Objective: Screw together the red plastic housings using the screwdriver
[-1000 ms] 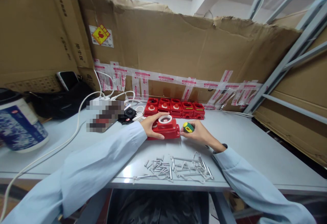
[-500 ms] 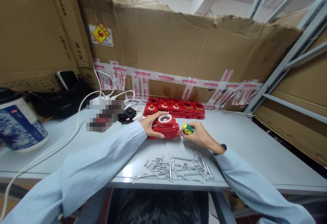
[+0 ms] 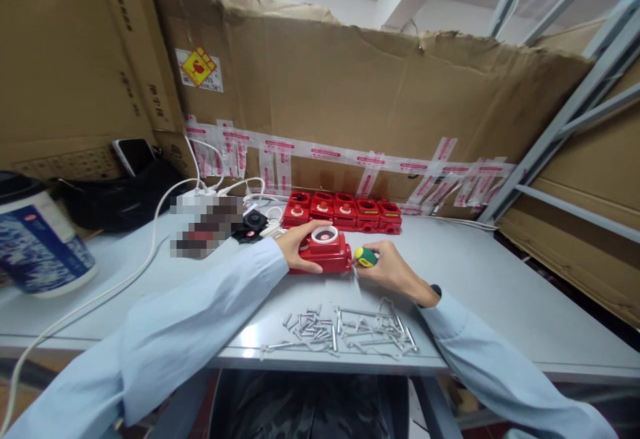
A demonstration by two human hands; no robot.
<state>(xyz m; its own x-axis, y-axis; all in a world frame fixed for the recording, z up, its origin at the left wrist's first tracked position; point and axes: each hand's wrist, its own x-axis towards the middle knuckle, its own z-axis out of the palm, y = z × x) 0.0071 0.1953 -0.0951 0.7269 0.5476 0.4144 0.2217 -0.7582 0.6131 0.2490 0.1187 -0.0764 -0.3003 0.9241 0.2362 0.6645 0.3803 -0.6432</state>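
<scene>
A red plastic box [image 3: 326,252] with a white ring and red button on top rests on the grey table [image 3: 475,279]. My left hand [image 3: 295,244] is wrapped round its left end, thumb along the front. My right hand [image 3: 387,267] grips a small screwdriver with a green and yellow handle [image 3: 365,256], held against the box's right side. Several metal screws and long bolts [image 3: 345,329] lie scattered near the table's front edge, in front of both hands.
A row of several red boxes [image 3: 345,211] stands behind against a taped cardboard wall [image 3: 370,105]. White cables [image 3: 165,225], a black part [image 3: 254,221], a black bag [image 3: 120,199] and a blue-white tub [image 3: 37,239] sit left. Metal shelving [image 3: 565,119] rises right.
My right hand with the screwdriver has dropped slightly and moved a little left, closer to the box's right side. My left hand has stayed on the box.
</scene>
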